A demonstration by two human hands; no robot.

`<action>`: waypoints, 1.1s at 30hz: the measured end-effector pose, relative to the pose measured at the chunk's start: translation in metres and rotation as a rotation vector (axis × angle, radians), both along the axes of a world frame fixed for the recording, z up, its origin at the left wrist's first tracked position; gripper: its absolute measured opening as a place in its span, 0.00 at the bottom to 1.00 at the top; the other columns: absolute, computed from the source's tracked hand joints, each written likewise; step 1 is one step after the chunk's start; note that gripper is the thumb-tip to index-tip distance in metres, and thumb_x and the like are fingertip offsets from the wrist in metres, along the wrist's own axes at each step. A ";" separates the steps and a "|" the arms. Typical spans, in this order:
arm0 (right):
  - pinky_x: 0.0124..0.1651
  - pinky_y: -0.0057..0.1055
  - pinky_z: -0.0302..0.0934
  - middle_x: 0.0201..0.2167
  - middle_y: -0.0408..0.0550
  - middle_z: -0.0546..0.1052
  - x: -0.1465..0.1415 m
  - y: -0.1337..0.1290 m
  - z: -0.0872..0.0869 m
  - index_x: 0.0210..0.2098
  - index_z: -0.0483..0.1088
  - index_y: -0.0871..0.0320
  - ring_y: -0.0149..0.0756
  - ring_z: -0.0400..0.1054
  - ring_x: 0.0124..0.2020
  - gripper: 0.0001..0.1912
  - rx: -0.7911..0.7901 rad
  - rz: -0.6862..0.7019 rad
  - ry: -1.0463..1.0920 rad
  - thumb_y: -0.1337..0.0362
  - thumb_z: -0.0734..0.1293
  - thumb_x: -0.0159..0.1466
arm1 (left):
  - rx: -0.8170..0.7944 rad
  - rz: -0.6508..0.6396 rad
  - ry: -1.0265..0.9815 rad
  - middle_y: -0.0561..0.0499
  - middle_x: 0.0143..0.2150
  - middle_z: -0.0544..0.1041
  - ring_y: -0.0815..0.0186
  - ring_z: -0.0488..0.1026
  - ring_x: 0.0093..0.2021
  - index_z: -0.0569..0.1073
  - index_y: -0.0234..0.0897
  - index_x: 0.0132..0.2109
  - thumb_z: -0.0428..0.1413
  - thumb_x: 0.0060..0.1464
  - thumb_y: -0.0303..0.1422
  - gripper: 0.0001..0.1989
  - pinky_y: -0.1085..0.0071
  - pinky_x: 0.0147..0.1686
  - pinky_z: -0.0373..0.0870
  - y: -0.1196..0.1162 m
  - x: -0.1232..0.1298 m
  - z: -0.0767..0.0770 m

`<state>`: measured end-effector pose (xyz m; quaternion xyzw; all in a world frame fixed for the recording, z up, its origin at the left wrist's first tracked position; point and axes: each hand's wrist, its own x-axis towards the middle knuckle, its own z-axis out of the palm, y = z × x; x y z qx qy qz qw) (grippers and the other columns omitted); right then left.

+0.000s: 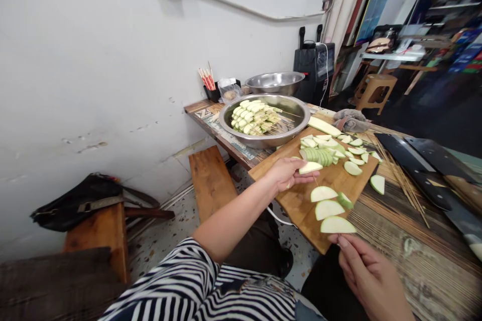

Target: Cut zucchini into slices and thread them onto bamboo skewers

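Note:
Between the thumb and fingers of my left hand is a pale half-moon slice of zucchini, above the wooden cutting board. My right hand, nearer my body, pinches the lower end of a bamboo skewer. Three flat half-moon slices are threaded along it, and its tip points toward my left hand. Beside them, a green-edged slice appears to lie on the board. A fanned row of cut slices and loose pieces cover the board's far part.
A steel basin holds many skewered slices; another basin stands behind. Loose bamboo skewers and broad knives lie at right. A grey cloth and a speaker are farther back. A bench stands at left.

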<state>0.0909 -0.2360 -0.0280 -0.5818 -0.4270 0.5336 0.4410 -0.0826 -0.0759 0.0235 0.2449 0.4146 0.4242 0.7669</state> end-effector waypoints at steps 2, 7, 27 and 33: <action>0.15 0.22 0.38 0.14 0.36 0.55 0.000 0.000 0.001 0.37 0.74 0.62 0.23 0.46 0.14 0.29 -0.038 -0.001 0.023 0.40 0.69 0.54 | 0.010 -0.003 0.009 0.39 0.35 0.79 0.63 0.79 0.31 0.72 0.25 0.37 0.51 0.60 0.23 0.06 0.66 0.36 0.77 -0.001 0.001 0.001; 0.16 0.21 0.38 0.15 0.36 0.54 -0.001 -0.002 0.001 0.38 0.74 0.62 0.23 0.45 0.14 0.30 -0.060 0.012 0.055 0.39 0.69 0.54 | 0.064 -0.027 0.023 0.41 0.34 0.79 0.63 0.79 0.31 0.72 0.26 0.34 0.53 0.60 0.24 0.06 0.69 0.33 0.78 -0.005 0.002 0.003; 0.18 0.22 0.33 0.16 0.36 0.52 -0.020 0.009 -0.006 0.37 0.72 0.62 0.23 0.42 0.17 0.28 0.044 -0.036 0.136 0.41 0.67 0.58 | -0.017 0.130 -0.079 0.42 0.36 0.78 0.61 0.79 0.33 0.69 0.29 0.40 0.49 0.63 0.27 0.06 0.64 0.33 0.78 -0.008 0.021 0.005; 0.18 0.22 0.37 0.16 0.37 0.55 -0.010 0.013 -0.022 0.40 0.71 0.63 0.25 0.45 0.17 0.30 0.055 0.092 0.053 0.39 0.65 0.59 | -0.023 0.189 -0.050 0.41 0.34 0.77 0.60 0.79 0.31 0.70 0.28 0.35 0.51 0.61 0.27 0.06 0.65 0.33 0.78 -0.011 0.026 0.007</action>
